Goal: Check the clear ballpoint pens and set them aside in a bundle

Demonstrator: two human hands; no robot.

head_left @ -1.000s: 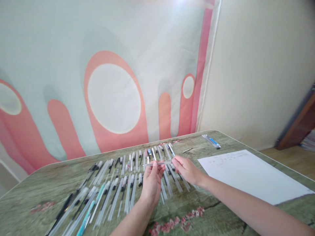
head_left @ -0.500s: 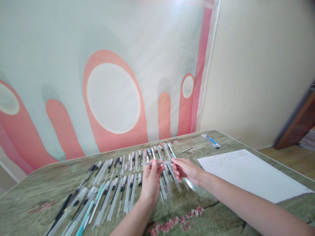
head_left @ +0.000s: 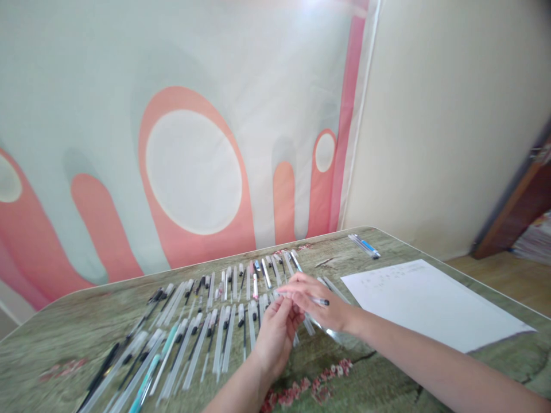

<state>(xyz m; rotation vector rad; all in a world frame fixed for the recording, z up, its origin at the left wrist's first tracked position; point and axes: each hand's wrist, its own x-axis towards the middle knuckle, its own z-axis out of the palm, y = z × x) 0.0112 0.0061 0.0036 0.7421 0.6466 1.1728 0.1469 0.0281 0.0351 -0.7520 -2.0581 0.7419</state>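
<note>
My right hand point(head_left: 321, 301) is closed around a thin pen part point(head_left: 321, 301) whose dark end sticks out past the fingers. My left hand point(head_left: 282, 330) is pinched right beside it, fingertips touching my right fingers; what it grips is hidden. Both hands are above the pen parts near the middle of the table. Rows of clear barrels point(head_left: 230, 338), white caps, dark tips and thin refills lie to the left and behind the hands. A teal pen point(head_left: 148, 376) lies among the front ones.
A white sheet point(head_left: 434, 304) with faint marks lies on the right of the green wood-patterned table point(head_left: 215, 396). Behind it are a few blue and clear pens point(head_left: 365, 246). A patterned cloth point(head_left: 193, 57) hangs beyond the far edge.
Both hands have come together, and the thin part held level between them is now mostly covered by my right hand. The view has shifted slightly.
</note>
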